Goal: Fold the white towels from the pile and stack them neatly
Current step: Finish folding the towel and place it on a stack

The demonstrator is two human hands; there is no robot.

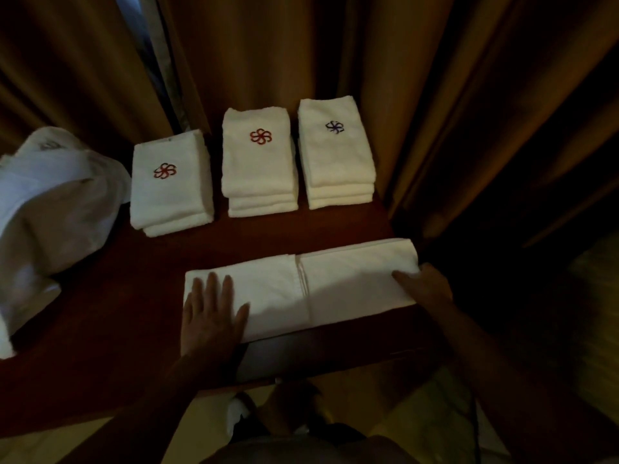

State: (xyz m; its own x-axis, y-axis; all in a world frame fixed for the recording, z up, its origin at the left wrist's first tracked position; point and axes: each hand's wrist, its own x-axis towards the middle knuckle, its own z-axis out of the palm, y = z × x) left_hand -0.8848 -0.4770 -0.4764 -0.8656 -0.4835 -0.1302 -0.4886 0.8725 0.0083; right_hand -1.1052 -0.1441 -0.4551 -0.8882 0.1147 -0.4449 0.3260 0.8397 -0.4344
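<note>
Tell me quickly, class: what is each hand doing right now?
Left hand: open, fingers straight, pressing flat on the left end of the long folded towel.
Right hand: at the towel's right end; whether it grips cannot be told.

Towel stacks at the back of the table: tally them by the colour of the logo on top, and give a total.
Folded white towel stacks with a red flower logo on top: 2, the left stack and the middle stack.
Folded white towel stacks with a purple flower logo on top: 1, the right stack.
Total: 3 stacks.
</note>
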